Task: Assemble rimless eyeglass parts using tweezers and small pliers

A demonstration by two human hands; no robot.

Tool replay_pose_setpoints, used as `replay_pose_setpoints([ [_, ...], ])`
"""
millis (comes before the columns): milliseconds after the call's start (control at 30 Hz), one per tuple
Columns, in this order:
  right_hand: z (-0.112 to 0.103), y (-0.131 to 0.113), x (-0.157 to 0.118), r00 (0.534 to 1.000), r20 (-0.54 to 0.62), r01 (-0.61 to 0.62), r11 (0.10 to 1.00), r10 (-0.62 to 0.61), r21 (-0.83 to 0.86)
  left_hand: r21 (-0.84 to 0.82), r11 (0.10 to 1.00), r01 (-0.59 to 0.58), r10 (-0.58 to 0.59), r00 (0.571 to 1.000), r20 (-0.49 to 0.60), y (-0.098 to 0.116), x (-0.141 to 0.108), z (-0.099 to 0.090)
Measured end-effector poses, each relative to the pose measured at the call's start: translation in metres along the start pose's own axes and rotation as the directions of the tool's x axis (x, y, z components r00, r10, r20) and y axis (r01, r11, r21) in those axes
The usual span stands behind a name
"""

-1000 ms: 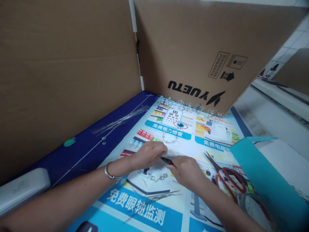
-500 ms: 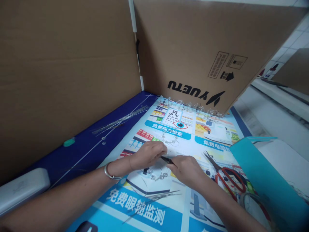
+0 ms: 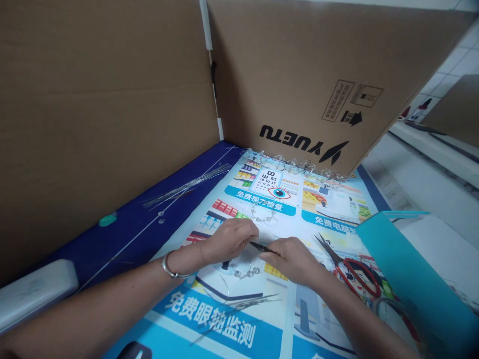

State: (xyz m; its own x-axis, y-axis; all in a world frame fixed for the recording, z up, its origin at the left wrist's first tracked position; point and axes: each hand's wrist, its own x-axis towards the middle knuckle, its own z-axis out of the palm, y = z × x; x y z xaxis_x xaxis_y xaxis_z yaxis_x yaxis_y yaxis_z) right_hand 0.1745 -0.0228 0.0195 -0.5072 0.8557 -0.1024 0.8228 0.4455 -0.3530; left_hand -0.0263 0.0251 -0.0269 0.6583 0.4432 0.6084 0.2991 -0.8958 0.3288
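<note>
My left hand (image 3: pixel 234 237), with a silver bangle on its wrist, is closed in a pinch; what lies between the fingertips is too small to make out, perhaps thin wire. Wrapped in my right hand (image 3: pixel 294 258) are dark, narrow-tipped pliers (image 3: pixel 262 247), their handles mostly hidden in the palm. Their tip points at the left fingertips, very close to them. Just below the hands is a loop of clear beads on wire (image 3: pixel 247 271). Beyond them lies another beaded loop (image 3: pixel 263 214). Several loose straight wires (image 3: pixel 237 309) are spread nearer to me.
Red-handled scissors (image 3: pixel 350 271) lie right, beside a roll of tape (image 3: pixel 394 319) and a teal box (image 3: pixel 415 284). Cardboard walls (image 3: pixel 299 75) enclose the back and left. Clear beaded pieces (image 3: pixel 299 164) line the back wall. A wire bundle (image 3: pixel 190 185) lies left.
My right hand has shifted slightly, and the pliers now lie flatter with more of their jaws showing. My left hand has stayed nearly still.
</note>
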Motion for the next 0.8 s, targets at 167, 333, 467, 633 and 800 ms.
replay_pose_setpoints([
  [167, 0.000, 0.000, -0.001, 0.999, -0.028, -0.016, 1.000, 0.017, 0.020, -0.002, 1.000, 0.010, -0.010, 1.000, -0.029, 0.001, 0.000, 0.000],
  [333, 0.004, -0.001, -0.002, 0.999, -0.040, -0.039, 0.998, 0.037, -0.041, 0.011, 1.000, -0.010, 0.010, 1.000, -0.028, 0.002, 0.001, -0.001],
  [467, 0.009, -0.006, -0.002, 0.995, -0.075, -0.071, 0.991, 0.063, -0.110, 0.009, 1.000, -0.012, 0.012, 0.999, -0.041, 0.002, 0.002, -0.002],
  [633, 0.017, -0.010, -0.003, 0.984, -0.159, -0.109, 0.982, 0.085, -0.153, -0.070, 0.995, 0.066, -0.071, 0.995, -0.065, -0.001, 0.001, -0.004],
  [800, 0.020, -0.005, -0.004, 0.970, -0.240, -0.067, 0.990, 0.037, -0.120, -0.194, 0.976, 0.100, -0.125, 0.985, -0.122, -0.005, 0.002, -0.008],
])
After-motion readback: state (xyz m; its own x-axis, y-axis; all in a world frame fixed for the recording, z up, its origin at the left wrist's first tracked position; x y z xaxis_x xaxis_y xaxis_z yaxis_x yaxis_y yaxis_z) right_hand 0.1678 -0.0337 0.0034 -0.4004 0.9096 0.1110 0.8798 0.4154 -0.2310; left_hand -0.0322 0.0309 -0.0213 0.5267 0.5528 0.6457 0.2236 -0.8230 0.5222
